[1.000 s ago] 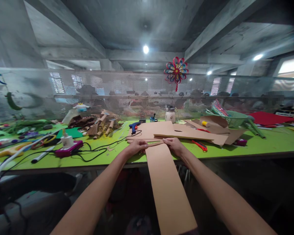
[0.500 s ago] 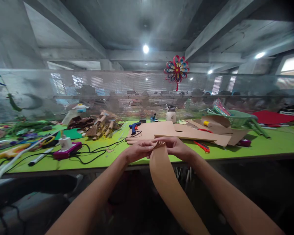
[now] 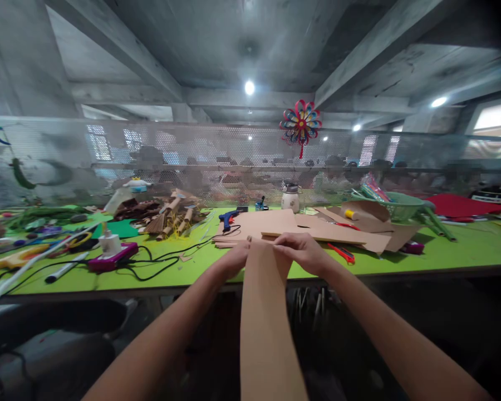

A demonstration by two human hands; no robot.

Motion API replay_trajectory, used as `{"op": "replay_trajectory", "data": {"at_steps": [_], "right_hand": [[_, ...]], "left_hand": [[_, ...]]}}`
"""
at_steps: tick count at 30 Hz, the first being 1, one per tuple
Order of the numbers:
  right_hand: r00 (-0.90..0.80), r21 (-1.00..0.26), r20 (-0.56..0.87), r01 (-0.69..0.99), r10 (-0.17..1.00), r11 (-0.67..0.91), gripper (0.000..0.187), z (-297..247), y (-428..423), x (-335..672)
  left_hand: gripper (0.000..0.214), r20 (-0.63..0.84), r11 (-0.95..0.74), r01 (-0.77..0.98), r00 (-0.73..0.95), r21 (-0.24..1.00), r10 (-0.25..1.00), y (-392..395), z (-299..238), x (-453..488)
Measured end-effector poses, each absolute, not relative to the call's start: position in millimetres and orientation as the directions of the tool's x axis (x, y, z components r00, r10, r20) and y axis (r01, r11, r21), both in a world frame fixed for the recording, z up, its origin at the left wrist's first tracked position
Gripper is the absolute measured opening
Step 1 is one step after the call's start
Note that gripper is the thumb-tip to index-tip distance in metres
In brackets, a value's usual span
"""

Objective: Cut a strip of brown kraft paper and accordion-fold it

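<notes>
A long tan cardboard strip (image 3: 265,323) hangs from the front edge of the green table (image 3: 463,245) down toward me. My left hand (image 3: 234,259) grips the strip's top left edge with closed fingers. My right hand (image 3: 303,250) pinches the top right edge, fingers curled over it. Just behind my hands lies a stack of flat cardboard sheets (image 3: 267,223).
A blue glue gun (image 3: 229,217), a red cutter (image 3: 341,252), a green basket (image 3: 394,203), a white jar (image 3: 290,197) and a pink power strip (image 3: 111,257) with black cables lie on the table. Scrap cardboard is piled at the left. A mesh screen runs behind.
The strip was lifted and curled half a second ago; now it hangs straighter, shifted slightly left, with both hands still on its top end.
</notes>
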State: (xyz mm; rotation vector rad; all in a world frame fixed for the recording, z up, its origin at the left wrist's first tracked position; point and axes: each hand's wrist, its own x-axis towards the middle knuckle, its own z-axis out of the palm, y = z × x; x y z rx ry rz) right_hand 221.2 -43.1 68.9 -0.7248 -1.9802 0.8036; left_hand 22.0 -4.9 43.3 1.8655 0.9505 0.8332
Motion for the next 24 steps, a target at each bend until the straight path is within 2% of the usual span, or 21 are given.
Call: {"op": "replay_trajectory", "data": {"at_steps": [2,4,6,10,15,24], "right_hand": [[-0.502,-0.758,0.427,0.255,0.752,0.601,0.025,60,-28,221],[-0.546,-0.74,0.353,0.334,0.759,0.584,0.024,50,-12,220],[-0.562,-0.694,0.322,0.407,0.762,0.594,0.023,40,3,217],[-0.571,-0.634,0.278,0.495,0.772,0.594,0.02,28,25,212],[-0.596,-0.554,0.299,0.528,0.745,0.644,0.018,20,35,208],[-0.542,-0.627,0.379,0.445,0.75,0.639,0.02,4,31,219]], "left_hand": [[0.041,0.195,-0.293,0.19,0.413,0.937,0.889,9,47,8],[0.044,0.181,-0.27,0.181,0.395,0.946,0.901,18,50,-1],[0.046,0.143,-0.294,0.289,0.446,0.911,0.884,23,49,-3],[0.035,0.135,-0.454,0.537,0.53,0.711,0.837,28,36,8],[0.025,0.238,-0.573,0.594,0.548,0.564,0.802,36,23,12],[0.026,0.239,-0.561,0.6,0.532,0.571,0.812,24,16,4]]}}
